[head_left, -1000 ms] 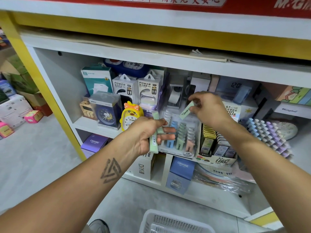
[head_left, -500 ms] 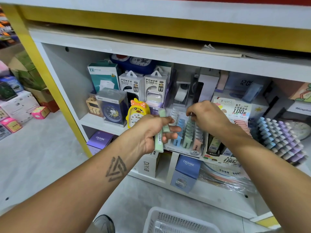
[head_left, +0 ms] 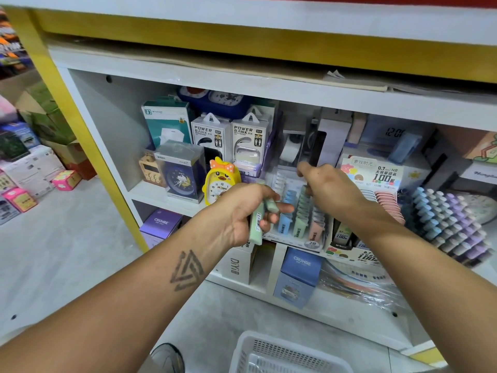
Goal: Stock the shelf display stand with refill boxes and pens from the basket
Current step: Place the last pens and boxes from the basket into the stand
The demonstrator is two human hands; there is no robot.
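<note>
A tiered display stand (head_left: 294, 239) on the shelf holds rows of white, blue, green and pink refill boxes. My left hand (head_left: 246, 211) grips pale green refill boxes (head_left: 256, 224) just in front of the stand's left side. My right hand (head_left: 326, 187) reaches over the stand's upper rows, its fingers curled down into the green row; what they pinch is hidden. The white basket (head_left: 271, 354) stands on the floor below my arms.
On the shelf left of the stand sit a yellow duck clock (head_left: 220, 181), a boxed blue clock (head_left: 183, 170) and power bank boxes (head_left: 248, 141). To the right are a 0.7 lead box display (head_left: 372, 175) and rows of pastel pens (head_left: 446, 224). Boxes fill the lower shelf.
My right hand has carried a green refill box down from above the stand into its rows. My left hand has stayed where it was with its boxes.
</note>
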